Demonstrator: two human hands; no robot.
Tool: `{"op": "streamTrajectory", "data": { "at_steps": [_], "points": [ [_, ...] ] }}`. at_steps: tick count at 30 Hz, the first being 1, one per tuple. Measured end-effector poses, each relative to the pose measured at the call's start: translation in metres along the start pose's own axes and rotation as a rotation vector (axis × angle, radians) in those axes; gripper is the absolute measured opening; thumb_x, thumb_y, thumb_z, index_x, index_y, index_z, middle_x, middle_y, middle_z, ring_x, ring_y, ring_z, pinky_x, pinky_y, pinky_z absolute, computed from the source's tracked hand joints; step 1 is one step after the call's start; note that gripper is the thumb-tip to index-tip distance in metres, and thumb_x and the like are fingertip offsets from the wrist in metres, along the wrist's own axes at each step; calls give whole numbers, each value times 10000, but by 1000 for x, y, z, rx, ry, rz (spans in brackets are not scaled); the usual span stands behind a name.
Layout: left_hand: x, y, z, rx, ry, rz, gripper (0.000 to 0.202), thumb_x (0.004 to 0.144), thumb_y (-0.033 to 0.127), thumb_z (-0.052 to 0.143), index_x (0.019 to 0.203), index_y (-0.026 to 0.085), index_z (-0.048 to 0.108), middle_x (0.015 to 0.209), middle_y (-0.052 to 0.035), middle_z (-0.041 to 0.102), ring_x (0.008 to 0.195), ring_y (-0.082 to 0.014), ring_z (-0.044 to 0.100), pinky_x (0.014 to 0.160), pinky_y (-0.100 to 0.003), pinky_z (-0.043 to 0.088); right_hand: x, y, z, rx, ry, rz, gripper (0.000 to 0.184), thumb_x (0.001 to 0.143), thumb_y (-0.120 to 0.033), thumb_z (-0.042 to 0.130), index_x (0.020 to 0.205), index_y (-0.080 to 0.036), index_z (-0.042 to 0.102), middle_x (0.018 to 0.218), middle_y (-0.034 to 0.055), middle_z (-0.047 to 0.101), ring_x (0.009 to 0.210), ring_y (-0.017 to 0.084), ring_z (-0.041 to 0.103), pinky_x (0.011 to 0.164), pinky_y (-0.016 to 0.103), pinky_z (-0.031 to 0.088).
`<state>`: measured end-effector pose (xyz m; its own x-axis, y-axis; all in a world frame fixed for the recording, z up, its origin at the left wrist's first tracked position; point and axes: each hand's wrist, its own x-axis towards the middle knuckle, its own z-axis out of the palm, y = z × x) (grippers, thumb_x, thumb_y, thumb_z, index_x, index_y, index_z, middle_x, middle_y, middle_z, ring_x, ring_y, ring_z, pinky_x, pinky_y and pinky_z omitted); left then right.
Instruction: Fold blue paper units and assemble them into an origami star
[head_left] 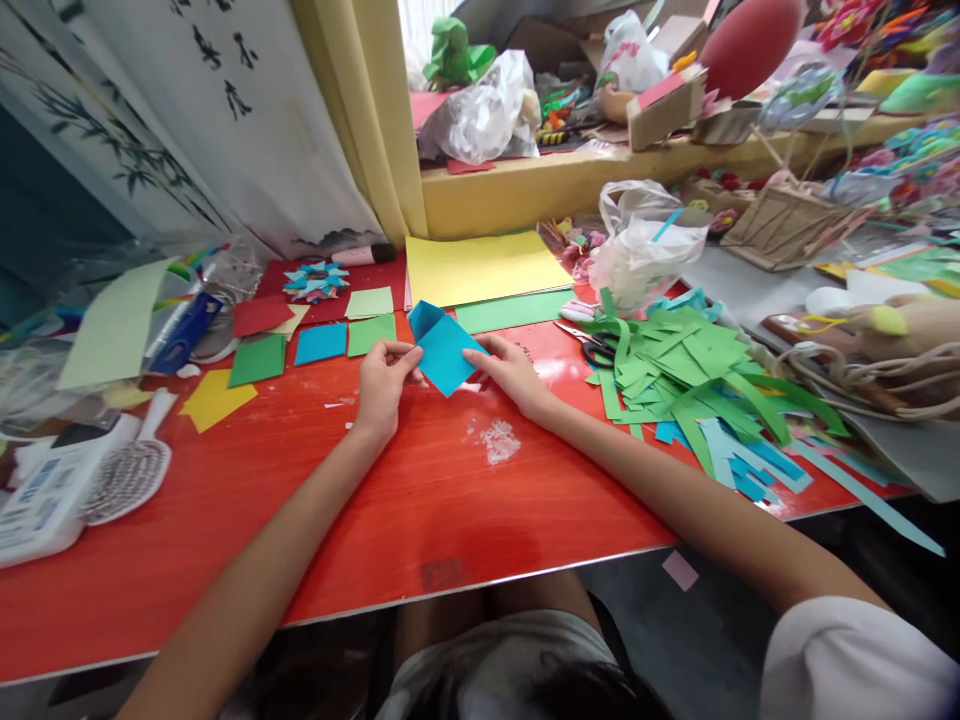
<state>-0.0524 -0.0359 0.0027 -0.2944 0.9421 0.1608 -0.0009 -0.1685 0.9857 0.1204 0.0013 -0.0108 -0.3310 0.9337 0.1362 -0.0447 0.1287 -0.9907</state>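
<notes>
A folded blue paper square (444,350) lies on the red table (420,500) in front of me, one flap standing up at its far left corner. My left hand (384,382) pinches its left edge with fingers closed. My right hand (510,368) presses on its right edge, fingers curled over the paper. Both hands hold the same piece.
Small green, blue, red and yellow paper squares (322,342) lie to the left. Yellow and green sheets (480,268) sit behind. Scissors (592,345) and a heap of green and blue paper strips (690,385) are on the right. A plastic bag (645,245) and craft clutter fill the back.
</notes>
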Motion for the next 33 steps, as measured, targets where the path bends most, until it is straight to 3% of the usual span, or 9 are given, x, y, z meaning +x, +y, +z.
{"op": "streamTrajectory", "data": {
  "at_steps": [3, 6, 8, 11, 15, 19, 22, 25, 33],
  "points": [
    [-2, -1, 3, -14, 40, 3, 186, 730, 250, 630, 815, 162, 491, 602, 49, 485, 477, -67, 497, 490, -211, 445, -1, -1, 0, 6, -54, 48, 236, 771, -378, 583, 870, -165, 567, 708, 24, 641, 513, 114, 561, 383, 207, 362],
    [-5, -4, 5, 126, 37, 58, 193, 760, 262, 607, 889, 173, 495, 666, 41, 482, 460, -59, 456, 451, -210, 386, -1, -4, -1, 76, -90, 61, 221, 777, -383, 582, 760, -168, 540, 606, 29, 631, 533, 155, 606, 415, 233, 418],
    [-9, -3, 6, 309, 66, 169, 154, 785, 266, 588, 877, 180, 498, 709, 23, 498, 526, -73, 467, 494, -216, 393, -2, -5, 0, 142, -59, 76, 227, 755, -377, 622, 718, -169, 538, 591, 20, 627, 540, 152, 614, 491, 258, 475],
    [-15, 1, 5, 653, 67, 474, 58, 833, 221, 523, 799, 182, 495, 767, -13, 523, 691, -113, 504, 633, -238, 423, -5, -7, 4, 319, -34, 110, 207, 731, -358, 660, 738, -169, 575, 673, 5, 650, 607, 131, 625, 629, 276, 522],
    [-18, 0, 1, 1068, -174, 885, 119, 863, 166, 424, 844, 184, 540, 781, -57, 556, 775, -176, 531, 706, -308, 417, -13, -6, 15, 545, -80, 136, 186, 755, -342, 633, 862, -192, 607, 816, 9, 675, 752, 138, 638, 746, 293, 523],
    [-17, -3, 1, 1268, -345, 1115, 209, 873, 154, 381, 890, 185, 587, 772, -72, 590, 843, -203, 569, 806, -367, 441, -17, -4, 22, 645, -33, 184, 128, 780, -286, 591, 881, -207, 582, 837, 9, 674, 785, 134, 634, 767, 292, 511],
    [-19, -4, 3, 1248, -397, 1169, 226, 881, 155, 381, 967, 174, 589, 910, -97, 618, 1074, -228, 555, 961, -413, 436, -16, -3, 21, 668, -6, 206, 82, 801, -274, 554, 833, -199, 560, 832, 16, 671, 783, 131, 628, 766, 283, 509],
    [-20, -5, 4, 1165, -445, 1135, 263, 894, 149, 381, 1093, 137, 552, 1172, -147, 572, 1269, -246, 435, 1044, -413, 414, -13, -2, 19, 661, 1, 234, 128, 839, -313, 515, 801, -195, 547, 812, 18, 667, 773, 125, 624, 754, 262, 508],
    [-16, -8, 3, 1010, -619, 1138, 276, 887, 107, 384, 1103, 127, 554, 1227, -133, 585, 1257, -214, 462, 1082, -412, 394, -11, -7, 18, 669, -53, 245, 316, 849, -471, 481, 743, -182, 553, 818, 81, 677, 866, 182, 638, 686, 290, 530]
  ]
}}
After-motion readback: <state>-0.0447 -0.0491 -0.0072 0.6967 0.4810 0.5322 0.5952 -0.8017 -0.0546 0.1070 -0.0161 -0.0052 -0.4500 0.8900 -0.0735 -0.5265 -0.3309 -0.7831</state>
